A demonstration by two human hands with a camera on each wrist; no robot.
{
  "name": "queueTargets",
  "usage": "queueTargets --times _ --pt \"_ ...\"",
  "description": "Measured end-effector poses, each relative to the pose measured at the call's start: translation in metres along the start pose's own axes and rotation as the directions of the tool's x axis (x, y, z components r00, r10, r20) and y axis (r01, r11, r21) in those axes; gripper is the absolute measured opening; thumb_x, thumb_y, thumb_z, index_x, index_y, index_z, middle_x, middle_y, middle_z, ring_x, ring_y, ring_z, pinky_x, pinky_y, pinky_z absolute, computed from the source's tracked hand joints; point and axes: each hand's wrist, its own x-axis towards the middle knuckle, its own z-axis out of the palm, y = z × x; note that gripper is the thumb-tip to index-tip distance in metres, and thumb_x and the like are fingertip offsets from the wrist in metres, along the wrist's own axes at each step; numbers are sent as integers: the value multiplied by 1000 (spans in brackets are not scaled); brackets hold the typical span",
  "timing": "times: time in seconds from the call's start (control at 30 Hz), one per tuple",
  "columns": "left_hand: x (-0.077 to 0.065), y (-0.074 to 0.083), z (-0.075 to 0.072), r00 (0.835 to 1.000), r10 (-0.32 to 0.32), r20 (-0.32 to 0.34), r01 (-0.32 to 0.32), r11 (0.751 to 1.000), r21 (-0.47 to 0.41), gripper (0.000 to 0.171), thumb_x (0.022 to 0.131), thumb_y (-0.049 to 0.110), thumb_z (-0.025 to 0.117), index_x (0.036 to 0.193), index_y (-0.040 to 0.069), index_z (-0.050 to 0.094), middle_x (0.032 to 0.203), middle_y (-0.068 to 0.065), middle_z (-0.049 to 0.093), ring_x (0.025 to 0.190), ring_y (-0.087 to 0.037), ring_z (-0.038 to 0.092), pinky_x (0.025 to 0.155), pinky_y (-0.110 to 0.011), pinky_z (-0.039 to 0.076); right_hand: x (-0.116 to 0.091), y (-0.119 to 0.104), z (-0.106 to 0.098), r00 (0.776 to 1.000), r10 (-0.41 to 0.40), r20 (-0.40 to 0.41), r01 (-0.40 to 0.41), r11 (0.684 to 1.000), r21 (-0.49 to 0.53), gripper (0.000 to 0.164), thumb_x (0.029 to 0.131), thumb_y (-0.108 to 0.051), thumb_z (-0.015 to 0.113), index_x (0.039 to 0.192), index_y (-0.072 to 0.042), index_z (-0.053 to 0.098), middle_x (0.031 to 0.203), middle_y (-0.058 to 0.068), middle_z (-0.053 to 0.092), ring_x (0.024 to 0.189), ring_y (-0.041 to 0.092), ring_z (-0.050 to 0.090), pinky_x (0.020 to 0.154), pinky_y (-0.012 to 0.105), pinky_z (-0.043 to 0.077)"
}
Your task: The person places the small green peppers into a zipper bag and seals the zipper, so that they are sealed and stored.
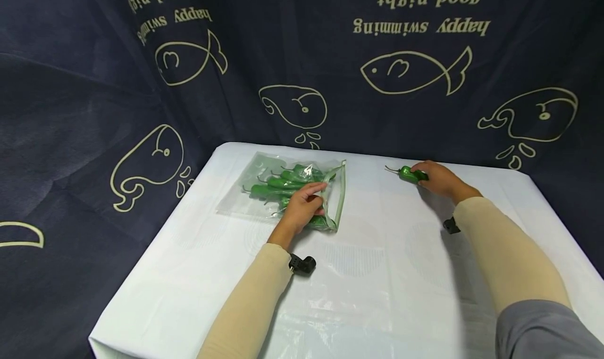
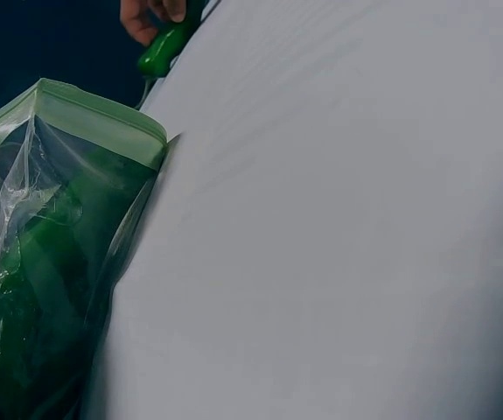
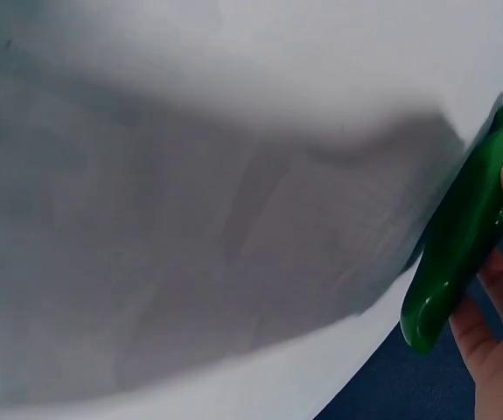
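A clear zip bag (image 1: 236,196) with a pale green strip at its mouth lies on the table, several long green peppers (image 1: 266,191) inside it. At the bag's mouth my left hand (image 1: 302,208) grips the near-side plastic film; in the left wrist view the green strip (image 2: 102,127) stands raised. To the right, near the far edge, my right hand (image 1: 439,178) holds a single green pepper (image 1: 409,174), its stem pointing left. The right wrist view has thumb and fingers around that glossy pepper (image 3: 461,236), the stem end partly cut off by the frame.
A white cloth covers the table (image 1: 358,285). Behind and to the left hangs a dark blue curtain (image 1: 292,44) printed with fish and whale outlines. Small black cameras sit on the left wrist (image 1: 303,264) and right wrist (image 1: 451,226).
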Motion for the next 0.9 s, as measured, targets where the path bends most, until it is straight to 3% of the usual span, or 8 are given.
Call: queueTargets --times 0.33,0.9 --pt "-1 0 1 1000 7 1 -7 1000 -4 43 95 -5 53 138 -2 56 141 -4 51 90 -13 58 69 -25 60 0 -3 6 999 -2 -38 1 999 -39 45 88 9 64 131 2 53 128 30 50 121 50 48 102 65 39" --pt "-1 2 2 1000 3 1 -3 1000 -13 43 95 -5 53 138 -3 56 142 -4 51 87 -12 59 70 -25 60 -10 -13 14 988 -107 -113 107 994 -1 40 91 4 62 130 -1 55 129 28 52 122 47 47 104 64 37"
